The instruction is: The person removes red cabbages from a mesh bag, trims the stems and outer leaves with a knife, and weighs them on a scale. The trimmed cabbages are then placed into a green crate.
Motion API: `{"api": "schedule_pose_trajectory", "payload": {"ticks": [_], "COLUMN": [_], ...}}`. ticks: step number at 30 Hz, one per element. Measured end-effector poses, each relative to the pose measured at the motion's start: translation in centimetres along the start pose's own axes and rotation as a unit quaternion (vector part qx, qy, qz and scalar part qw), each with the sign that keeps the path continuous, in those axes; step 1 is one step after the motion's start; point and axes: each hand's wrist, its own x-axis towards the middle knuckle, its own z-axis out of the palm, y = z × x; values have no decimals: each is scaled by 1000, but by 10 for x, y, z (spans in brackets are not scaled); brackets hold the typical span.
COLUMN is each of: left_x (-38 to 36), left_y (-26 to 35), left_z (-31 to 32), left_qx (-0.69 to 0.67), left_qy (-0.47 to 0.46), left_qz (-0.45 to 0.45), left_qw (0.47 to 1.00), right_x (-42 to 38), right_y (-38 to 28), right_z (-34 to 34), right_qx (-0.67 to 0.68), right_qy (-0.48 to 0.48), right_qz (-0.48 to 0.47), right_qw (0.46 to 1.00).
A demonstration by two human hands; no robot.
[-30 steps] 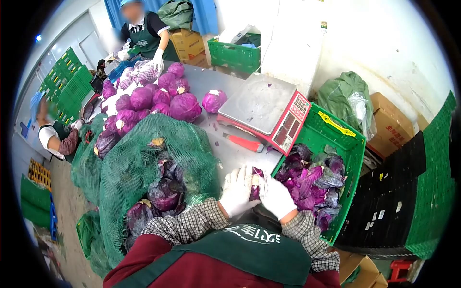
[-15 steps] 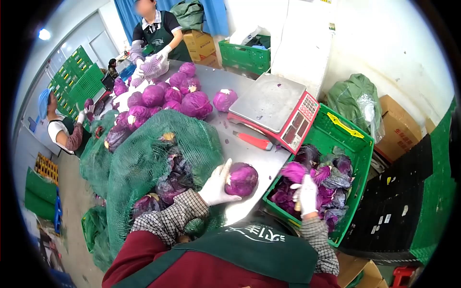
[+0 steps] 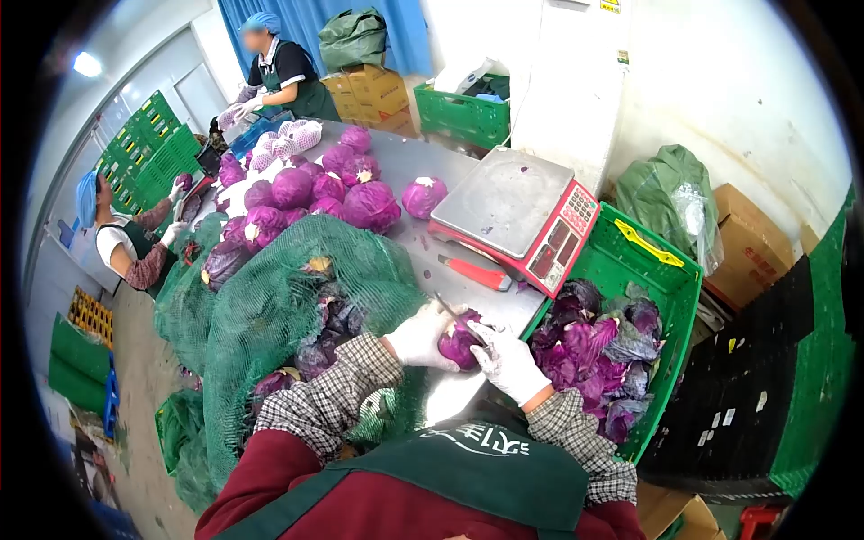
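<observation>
White-gloved, my left hand [image 3: 421,339] grips the left side of a red cabbage [image 3: 459,342] at the table's near edge. My right hand [image 3: 508,362], gloved too, is closed at the cabbage's right side on a knife [image 3: 448,308], whose thin blade lies across the top of the head. The knife's handle is hidden in the fingers. Beside my left forearm, a green mesh sack [image 3: 270,297] holds more dark red cabbages. To the right of my right hand, a green crate [image 3: 673,310] contains loose purple leaves.
A red scale [image 3: 508,202] stands on the metal table [image 3: 418,247], with a red-orange tool [image 3: 477,272] before it. Further back lies a pile of red cabbages [image 3: 292,189], some in foam nets [image 3: 288,139]. Two co-workers [image 3: 292,81] work at the far and left sides.
My right hand has moved left from the crate to the cabbage, and the loose purple leaf near it is gone from there. My left hand still holds the cabbage.
</observation>
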Motion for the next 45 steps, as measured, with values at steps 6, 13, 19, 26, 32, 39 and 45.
{"api": "schedule_pose_trajectory", "payload": {"ticks": [6,13,19,26,32,39,45], "left_x": [5,-4,-1,-15,-23,-20,-26], "left_y": [0,-16,-18,-15,2,4,18], "left_z": [-4,-8,-9,8,26,36,33], "left_qx": [-33,-148,-174,-264,-526,-549,-430], "left_qy": [-9,-28,-34,0,-40,-1,148], "left_qz": [-11,-32,-33,-65,-97,-85,-162], "left_qw": [999,988,984,962,844,832,876], "right_x": [-6,-77,-46,-32,-41,-64,-101], "right_y": [23,133,63,53,37,102,149], "right_z": [7,-3,-6,46,15,16,-2], "right_qx": [92,163,168,441,394,494,53], "right_qy": [26,244,181,31,51,208,283], "right_qz": [15,291,165,329,277,351,186], "right_qw": [995,911,955,835,875,768,939]}}
